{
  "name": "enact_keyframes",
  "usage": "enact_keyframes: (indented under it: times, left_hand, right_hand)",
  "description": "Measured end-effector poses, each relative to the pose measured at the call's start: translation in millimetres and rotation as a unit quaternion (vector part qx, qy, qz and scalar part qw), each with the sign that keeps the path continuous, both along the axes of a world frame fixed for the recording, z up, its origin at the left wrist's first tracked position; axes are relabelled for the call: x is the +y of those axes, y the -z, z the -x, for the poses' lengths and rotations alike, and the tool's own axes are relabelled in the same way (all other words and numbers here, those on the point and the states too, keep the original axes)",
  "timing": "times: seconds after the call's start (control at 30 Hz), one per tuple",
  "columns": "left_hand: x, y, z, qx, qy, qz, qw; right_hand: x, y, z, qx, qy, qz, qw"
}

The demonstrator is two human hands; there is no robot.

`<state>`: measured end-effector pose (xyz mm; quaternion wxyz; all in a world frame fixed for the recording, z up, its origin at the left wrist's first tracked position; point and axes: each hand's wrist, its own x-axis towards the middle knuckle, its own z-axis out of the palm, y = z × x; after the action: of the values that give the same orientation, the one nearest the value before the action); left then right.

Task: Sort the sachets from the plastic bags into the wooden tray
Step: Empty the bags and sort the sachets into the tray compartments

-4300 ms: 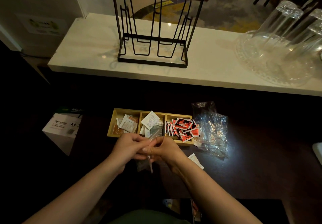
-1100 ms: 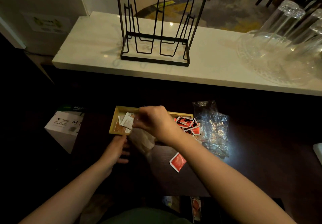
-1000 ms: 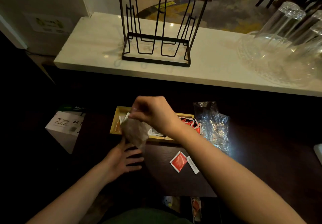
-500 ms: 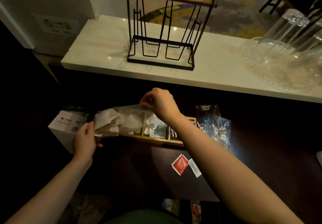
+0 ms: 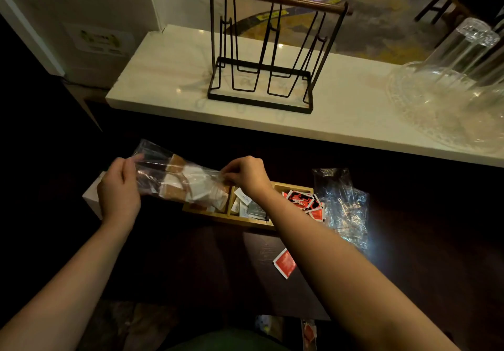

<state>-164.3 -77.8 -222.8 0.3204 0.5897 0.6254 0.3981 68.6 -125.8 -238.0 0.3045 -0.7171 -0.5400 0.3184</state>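
Observation:
A clear plastic bag (image 5: 185, 180) with white and brown sachets inside is stretched sideways in the air between both hands, over the left end of the wooden tray (image 5: 245, 221). My left hand (image 5: 118, 189) pinches its left end, my right hand (image 5: 245, 174) its right end. The tray's middle compartment holds white and grey sachets (image 5: 249, 206), the right one red sachets (image 5: 302, 200). One red sachet (image 5: 284, 263) lies loose on the dark table in front of the tray.
An empty crumpled plastic bag (image 5: 343, 206) lies right of the tray. A white box (image 5: 91, 199) sits at the left, partly behind my left hand. Beyond, a marble counter (image 5: 169, 72) carries a black wire rack (image 5: 261, 50) and upturned glasses on a glass tray (image 5: 450, 83).
My right hand lifted the bag of sachets off the table and my left hand took its other end; the bag is now pulled out flat between them, higher and further left.

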Motion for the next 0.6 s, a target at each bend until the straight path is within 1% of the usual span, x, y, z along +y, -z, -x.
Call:
enact_keyframes:
  times: [0.13,0.3,0.47,0.6]
  left_hand:
    - [-0.8,-4.1,-8.4,-0.037,0.02,0.004,0.999]
    - [1.2,-7.9,-17.5,-0.061,0.029,0.008,0.998]
    - [-0.6,-18.5,-25.8,-0.082,0.028,0.03,0.996]
    - [-4.2,-26.0,-35.4,-0.131,0.038,0.019,0.991]
  right_hand:
    - [1.3,10.8,-1.7,0.011,0.008,0.022,1.0]
    - [1.6,18.1,-2.1,0.032,0.013,0.038,0.999]
    - [1.3,25.1,-1.1,0.017,0.008,0.038,0.999]
    - [-0.2,27.5,-1.3,0.019,0.013,0.044,0.999]
